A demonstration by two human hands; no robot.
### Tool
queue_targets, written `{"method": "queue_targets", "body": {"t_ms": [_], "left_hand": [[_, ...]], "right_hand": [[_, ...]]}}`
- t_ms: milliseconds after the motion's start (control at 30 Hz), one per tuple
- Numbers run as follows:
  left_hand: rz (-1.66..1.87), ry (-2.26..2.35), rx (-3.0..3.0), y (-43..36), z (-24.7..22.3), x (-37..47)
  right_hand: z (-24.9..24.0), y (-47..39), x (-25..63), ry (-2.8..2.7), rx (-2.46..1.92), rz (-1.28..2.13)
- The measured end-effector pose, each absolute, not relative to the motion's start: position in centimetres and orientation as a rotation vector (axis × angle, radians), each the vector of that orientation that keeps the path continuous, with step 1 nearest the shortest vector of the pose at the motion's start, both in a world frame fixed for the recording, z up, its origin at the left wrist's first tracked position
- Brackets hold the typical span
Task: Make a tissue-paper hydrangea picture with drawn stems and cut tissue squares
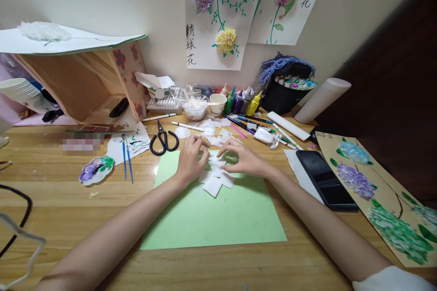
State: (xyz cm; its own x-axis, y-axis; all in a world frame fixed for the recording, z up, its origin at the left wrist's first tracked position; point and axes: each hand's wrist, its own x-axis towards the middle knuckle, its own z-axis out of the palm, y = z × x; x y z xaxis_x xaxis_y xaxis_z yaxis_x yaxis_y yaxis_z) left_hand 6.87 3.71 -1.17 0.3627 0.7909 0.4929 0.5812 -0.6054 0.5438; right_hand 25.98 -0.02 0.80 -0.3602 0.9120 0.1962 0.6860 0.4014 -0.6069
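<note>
A light green paper sheet (218,223) lies on the wooden table, with several overlapping white paper pieces (213,185) on its upper middle. My left hand (193,159) reaches in from the left, fingers curled and thumb close to the index finger, at the edge of the upper white pieces. From the other side, my right hand (244,159) curves its thumb and index finger around the same white paper, fingertips on it. Fingers partly cover the upper pieces. Black-handled scissors (164,141) lie just left of my left hand.
Loose white scraps (211,125), a bowl (195,110), a paper cup (217,103) and paint bottles (253,103) stand behind. Brushes (128,159) and a palette (96,170) lie left. A black phone (324,177) and a flower picture (385,195) are at right.
</note>
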Motion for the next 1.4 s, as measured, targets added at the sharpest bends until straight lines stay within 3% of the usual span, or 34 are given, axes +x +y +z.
{"method": "queue_targets", "body": {"t_ms": [233, 567, 1400], "left_hand": [[1.079, 1.153, 2.304, 3.7, -1.2, 6.8], [1.04, 0.943, 2.279, 3.4, -0.5, 6.8], [1.024, 0.961, 2.431, 4.0, -1.8, 7.0]], "right_hand": [[1.0, -0.1, 26.0, -2.303, -1.285, 0.369], [0.3, 0.5, 24.9, -1.481, -1.335, 0.988], [0.3, 0.4, 25.1, -1.469, -1.33, 0.961]]}}
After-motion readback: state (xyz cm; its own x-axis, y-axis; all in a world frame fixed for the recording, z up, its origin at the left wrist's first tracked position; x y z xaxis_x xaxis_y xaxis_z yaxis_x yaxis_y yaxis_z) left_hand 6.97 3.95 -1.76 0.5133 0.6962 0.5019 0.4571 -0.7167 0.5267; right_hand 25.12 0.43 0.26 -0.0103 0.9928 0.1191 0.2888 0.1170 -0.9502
